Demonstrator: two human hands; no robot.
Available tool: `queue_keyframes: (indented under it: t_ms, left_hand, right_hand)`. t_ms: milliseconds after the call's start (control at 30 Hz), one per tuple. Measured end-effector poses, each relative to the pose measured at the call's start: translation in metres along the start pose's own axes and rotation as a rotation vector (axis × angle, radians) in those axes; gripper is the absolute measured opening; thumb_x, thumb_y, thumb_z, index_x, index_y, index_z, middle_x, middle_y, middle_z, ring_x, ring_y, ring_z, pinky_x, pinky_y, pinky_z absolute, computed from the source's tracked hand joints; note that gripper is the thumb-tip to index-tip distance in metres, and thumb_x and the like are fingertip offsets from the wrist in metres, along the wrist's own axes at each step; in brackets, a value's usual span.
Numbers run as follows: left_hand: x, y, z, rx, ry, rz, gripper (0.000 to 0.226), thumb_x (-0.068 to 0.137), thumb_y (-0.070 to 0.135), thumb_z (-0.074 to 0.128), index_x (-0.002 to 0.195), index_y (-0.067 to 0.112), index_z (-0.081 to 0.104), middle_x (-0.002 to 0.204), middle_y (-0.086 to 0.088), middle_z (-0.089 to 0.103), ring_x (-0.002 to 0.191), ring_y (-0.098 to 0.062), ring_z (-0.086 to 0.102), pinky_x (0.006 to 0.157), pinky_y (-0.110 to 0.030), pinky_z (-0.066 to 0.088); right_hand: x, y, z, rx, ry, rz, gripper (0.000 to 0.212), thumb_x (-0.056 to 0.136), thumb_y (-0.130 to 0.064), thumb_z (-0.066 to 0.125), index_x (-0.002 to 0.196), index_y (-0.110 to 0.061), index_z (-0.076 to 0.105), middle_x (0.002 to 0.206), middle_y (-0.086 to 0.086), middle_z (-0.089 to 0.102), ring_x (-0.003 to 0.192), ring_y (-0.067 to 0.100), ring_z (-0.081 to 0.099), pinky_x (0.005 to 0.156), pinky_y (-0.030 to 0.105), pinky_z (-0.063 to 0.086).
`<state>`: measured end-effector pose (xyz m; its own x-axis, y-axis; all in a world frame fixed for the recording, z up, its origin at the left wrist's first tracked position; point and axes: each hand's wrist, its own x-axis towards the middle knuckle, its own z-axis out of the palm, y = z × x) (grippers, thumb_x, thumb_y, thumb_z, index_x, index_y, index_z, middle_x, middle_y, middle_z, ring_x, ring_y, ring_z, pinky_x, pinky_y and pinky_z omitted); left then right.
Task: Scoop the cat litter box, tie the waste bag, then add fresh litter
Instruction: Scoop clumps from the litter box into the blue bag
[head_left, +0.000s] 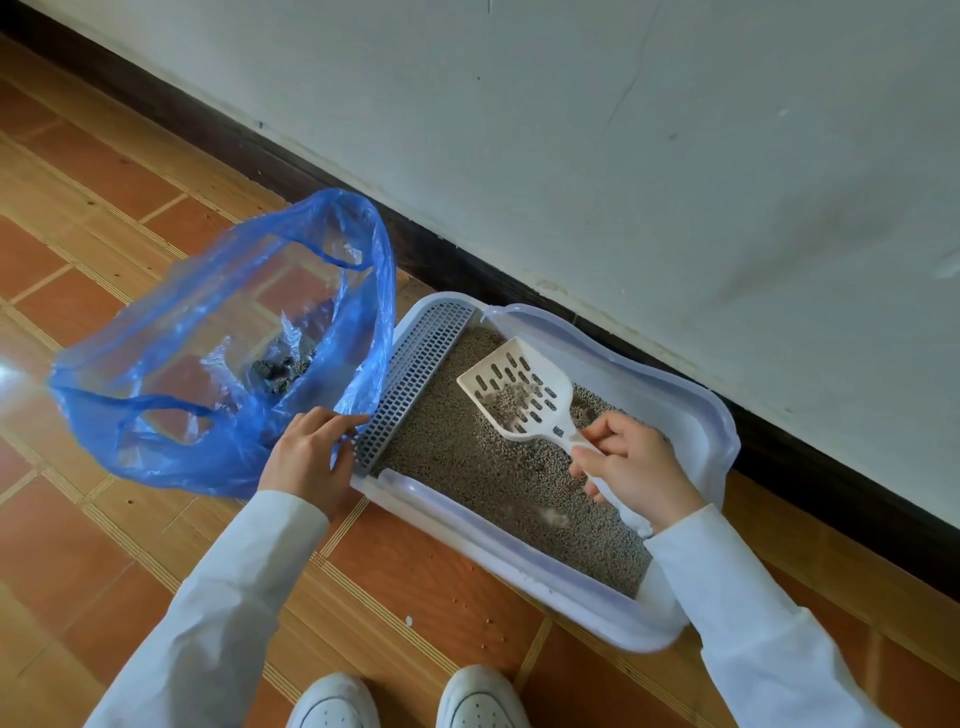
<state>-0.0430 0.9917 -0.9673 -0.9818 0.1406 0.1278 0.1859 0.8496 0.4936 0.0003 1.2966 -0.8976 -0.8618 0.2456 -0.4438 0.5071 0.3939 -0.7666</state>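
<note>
A pale lavender litter box (696, 415) sits on the floor against the wall, filled with grey litter (498, 478). My right hand (631, 467) grips the handle of a white slotted scoop (519, 387), held above the litter with some granules on its blade. A grated step (415, 379) lines the box's left end. To the left, a blue plastic bag (218, 353) stands wide open with dark clumps (278, 371) at its bottom. My left hand (309, 454) pinches the bag's rim next to the grated step.
The floor is orange-brown tile (441, 587) with a few stray granules near the box. A dark baseboard (805, 441) and grey wall run behind the box. My two white shoes (410, 699) are at the bottom edge.
</note>
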Motion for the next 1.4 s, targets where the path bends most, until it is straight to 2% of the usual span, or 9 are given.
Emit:
queue_keyframes:
  t_ms: [200,367,467,567,800,867,1000,1233,1400]
  left_hand:
    - [0.000,-0.006,-0.003,0.008,0.005,-0.009,0.036,0.073,-0.009,0.069,0.101,0.013,0.073,0.088,-0.011,0.064,0.081,-0.034,0.061,0.067,-0.044,0.053]
    - [-0.001,-0.011,-0.008,0.004,0.013,0.008,0.034,0.069,-0.007,0.074,0.098,0.012,0.073,0.081,-0.010,0.065,0.073,-0.034,0.062,0.063,-0.042,0.055]
    - [-0.003,-0.019,-0.010,0.012,0.026,0.028,0.021,0.079,0.013,0.062,0.097,0.012,0.073,0.079,-0.008,0.065,0.071,-0.033,0.062,0.060,-0.043,0.055]
    - [-0.005,-0.030,-0.014,0.000,-0.008,-0.010,0.036,0.081,0.034,0.046,0.098,0.015,0.072,0.082,-0.004,0.066,0.072,-0.030,0.062,0.061,-0.045,0.054]
    - [-0.010,-0.039,-0.017,-0.002,0.008,-0.053,0.029,0.081,0.034,0.053,0.095,0.018,0.073,0.079,0.000,0.066,0.069,-0.025,0.062,0.058,-0.041,0.053]
    - [-0.012,-0.039,-0.016,0.000,0.013,-0.053,0.022,0.079,0.027,0.059,0.094,0.019,0.073,0.078,0.001,0.065,0.068,-0.024,0.062,0.058,-0.038,0.052]
    - [-0.013,-0.034,-0.014,0.020,0.027,-0.033,0.019,0.075,0.021,0.066,0.092,0.020,0.074,0.076,0.002,0.064,0.066,-0.022,0.061,0.055,-0.033,0.045]
    - [-0.011,-0.025,-0.013,0.005,0.035,-0.014,0.024,0.076,0.018,0.061,0.096,0.017,0.073,0.080,-0.001,0.065,0.070,-0.025,0.061,0.058,-0.036,0.049]
    - [-0.007,-0.019,-0.009,-0.011,0.069,0.026,0.030,0.078,0.009,0.067,0.107,0.012,0.069,0.097,-0.006,0.066,0.083,-0.028,0.062,0.072,-0.039,0.053]
  right_hand:
    - [0.000,-0.031,0.008,-0.054,-0.053,-0.063,0.005,0.087,-0.015,0.064,0.087,-0.011,0.061,0.071,0.002,0.072,0.050,0.012,0.058,0.048,0.021,0.050]
    - [0.021,-0.076,0.042,-0.115,-0.098,-0.192,0.009,0.085,-0.015,0.064,0.080,-0.018,0.058,0.067,0.001,0.071,0.049,0.011,0.058,0.053,0.030,0.052]
    - [0.039,-0.103,0.073,-0.218,-0.119,-0.266,0.012,0.085,-0.020,0.065,0.078,-0.022,0.055,0.070,-0.003,0.069,0.056,0.009,0.062,0.059,0.033,0.054]
    - [0.052,-0.128,0.108,-0.383,-0.105,-0.375,0.013,0.084,-0.027,0.064,0.078,-0.022,0.053,0.081,0.000,0.069,0.076,0.022,0.065,0.071,0.042,0.056]
    - [0.062,-0.149,0.175,-0.984,0.000,-0.839,0.029,0.088,-0.012,0.057,0.114,-0.013,0.044,0.102,0.011,0.062,0.096,0.032,0.060,0.067,0.038,0.039]
    - [0.066,-0.143,0.184,-1.150,0.084,-1.003,0.030,0.088,-0.010,0.058,0.116,-0.013,0.048,0.098,0.010,0.062,0.091,0.028,0.061,0.070,0.036,0.044]
    - [0.073,-0.132,0.190,-1.254,0.287,-1.157,0.017,0.076,-0.013,0.070,0.091,-0.015,0.063,0.069,0.005,0.062,0.062,0.020,0.060,0.055,0.030,0.046]
    - [0.070,-0.128,0.171,-1.177,0.361,-1.119,0.017,0.081,-0.009,0.060,0.097,-0.013,0.060,0.073,0.006,0.059,0.066,0.023,0.058,0.058,0.031,0.044]
    - [0.057,-0.121,0.135,-0.660,0.110,-0.645,0.014,0.091,-0.019,0.054,0.103,-0.015,0.049,0.093,0.007,0.065,0.084,0.028,0.062,0.063,0.036,0.049]
